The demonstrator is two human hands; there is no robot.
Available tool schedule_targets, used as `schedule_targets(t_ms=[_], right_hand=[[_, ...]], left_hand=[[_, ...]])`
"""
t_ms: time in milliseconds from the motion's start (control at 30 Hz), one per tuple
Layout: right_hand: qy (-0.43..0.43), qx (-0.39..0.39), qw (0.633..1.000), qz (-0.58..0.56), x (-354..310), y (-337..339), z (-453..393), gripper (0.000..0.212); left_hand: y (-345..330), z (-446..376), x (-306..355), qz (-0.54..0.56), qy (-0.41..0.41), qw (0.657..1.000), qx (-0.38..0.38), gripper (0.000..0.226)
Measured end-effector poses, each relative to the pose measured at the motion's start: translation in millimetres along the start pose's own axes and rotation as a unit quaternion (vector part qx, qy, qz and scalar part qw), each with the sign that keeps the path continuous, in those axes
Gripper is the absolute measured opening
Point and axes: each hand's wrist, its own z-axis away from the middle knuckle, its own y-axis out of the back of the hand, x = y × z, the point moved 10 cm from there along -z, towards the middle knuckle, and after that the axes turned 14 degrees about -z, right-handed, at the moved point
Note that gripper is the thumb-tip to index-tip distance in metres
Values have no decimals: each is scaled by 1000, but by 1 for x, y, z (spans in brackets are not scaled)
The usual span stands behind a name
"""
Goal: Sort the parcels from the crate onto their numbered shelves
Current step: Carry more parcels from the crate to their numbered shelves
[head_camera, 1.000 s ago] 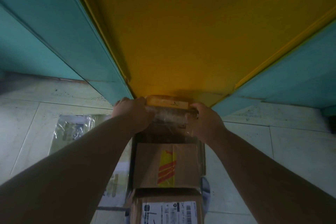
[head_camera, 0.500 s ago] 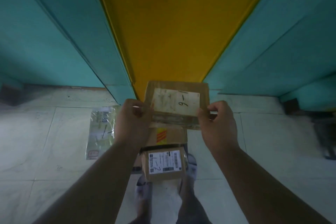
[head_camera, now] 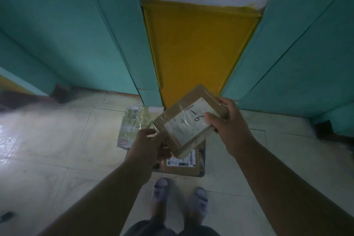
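Observation:
A flat brown cardboard parcel [head_camera: 188, 120], taped over, carries a white label with "1-6" written by hand. It is held tilted in the air above the dark crate [head_camera: 203, 159]. My right hand [head_camera: 228, 122] grips its upper right edge, thumb on the label. My left hand [head_camera: 147, 145] holds its lower left corner. Below it in the crate lies another brown parcel [head_camera: 182, 166] with a barcode label. The crate is mostly hidden by the parcel and my hands.
A clear plastic mailer [head_camera: 134, 122] lies on the pale tiled floor left of the crate. Teal shelf units [head_camera: 76, 34] stand on both sides of a yellow wall panel [head_camera: 199, 50]. My feet [head_camera: 180, 201] stand just behind the crate.
The view has pulled back and up as I straightened. The parcel has come up out of the crate and turned, so that it now sits diagonally between my hands.

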Motion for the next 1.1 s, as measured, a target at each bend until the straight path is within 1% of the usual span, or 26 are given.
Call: schedule_targets(t_ms=[33,67,133,200,267,300,333,367,400,433,467,500,600,700,733,833,900,967,1033,1100], right_hand=[[3,-23,1000,4,-4,-3,0,55],[4,-47,999,-4,-9,-7,1,50],[-6,-86,996,-34,-18,-9,5,45],[-15,-106,993,-50,-29,-8,12,47],[-1,-90,994,-69,-44,-2,23,54],[8,-66,994,-82,-49,5,29,63],[11,-42,994,-103,-51,12,36,72],[7,-27,992,-124,-51,17,47,77],[1,-29,990,-140,-50,18,62,76],[-4,-36,989,-145,-45,19,77,75],[-6,-32,989,-143,-40,23,92,76],[-2,-17,989,-147,-35,32,106,78],[32,76,977,-195,-29,78,146,81],[64,176,966,-181,-27,135,191,82],[75,203,959,-184,-27,154,208,81],[90,259,944,-185,-24,204,261,80],[102,296,935,-165,-24,242,298,78],[111,332,925,-151,-22,283,333,78],[113,356,917,-139,-19,328,367,81],[117,371,912,-126,-21,377,400,80]], left_hand=[[4,6,-3,9,7,1000,-1,39],[9,13,-3,1,3,1000,-6,47],[12,26,3,-52,-28,997,-44,54],[2,43,12,-123,-63,985,-105,56],[-11,55,17,-137,-94,977,-136,59],[-18,59,21,-118,-102,978,-136,60],[-27,64,27,-89,-113,981,-132,54],[-37,70,36,-59,-132,981,-128,42],[-47,74,44,-44,-150,980,-125,32],[-59,75,50,-43,-165,977,-124,28],[-70,75,54,-57,-178,974,-129,30],[-83,74,57,-78,-194,967,-143,34],[-126,84,66,-163,-234,938,-199,40],[-173,110,75,-238,-247,909,-237,35],[-190,118,78,-258,-249,900,-246,39],[-246,146,94,-260,-293,883,-258,58],[-291,174,105,-267,-337,860,-276,65],[-344,204,111,-283,-383,828,-295,68],[-401,238,112,-281,-413,806,-317,69],[-459,273,109,-274,-432,790,-338,56]])
